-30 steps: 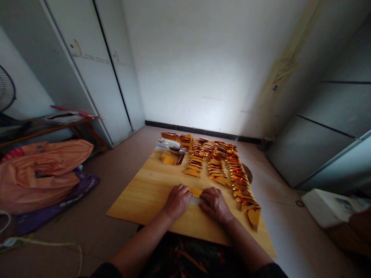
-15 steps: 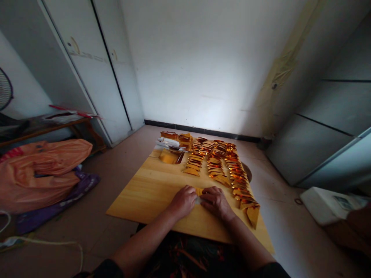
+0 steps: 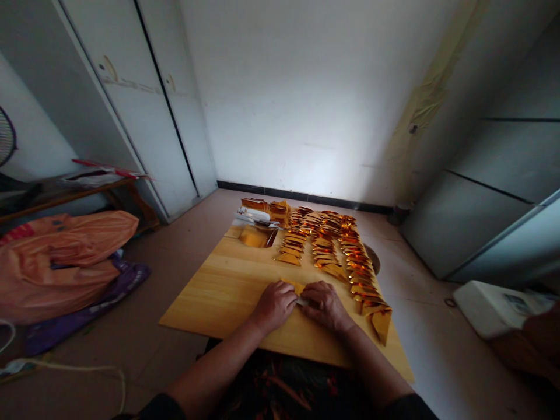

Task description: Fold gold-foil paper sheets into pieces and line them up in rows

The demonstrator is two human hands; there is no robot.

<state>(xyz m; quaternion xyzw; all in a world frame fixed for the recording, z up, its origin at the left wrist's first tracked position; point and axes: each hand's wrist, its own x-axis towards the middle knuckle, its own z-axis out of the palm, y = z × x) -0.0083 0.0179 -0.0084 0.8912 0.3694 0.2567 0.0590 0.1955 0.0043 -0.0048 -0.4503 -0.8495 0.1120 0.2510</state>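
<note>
A sheet of gold foil paper (image 3: 294,285) lies on the wooden board (image 3: 219,291) close to me, with a pale edge showing between my fingers. My left hand (image 3: 275,304) has its fingers curled and pressed on the sheet's left part. On its right part, my right hand (image 3: 324,303) bends its fingers the same way. The hands cover most of the sheet. Beyond them stand rows of folded gold paper pieces (image 3: 326,251), packed one against another. A flat stack of gold paper (image 3: 256,236) lies at the board's far left.
White packets (image 3: 254,215) lie behind the flat stack. An orange bag (image 3: 87,245) and a purple bag (image 3: 105,297) are on the floor to the left. At the right are a white box (image 3: 490,309) and a grey cabinet (image 3: 472,221). A white wall (image 3: 306,105) rises behind the board.
Both hands have shifted slightly to the left, still pressing on the paper. More of the gold sheet shows beyond the fingers. The rows of folded pieces look the same.
</note>
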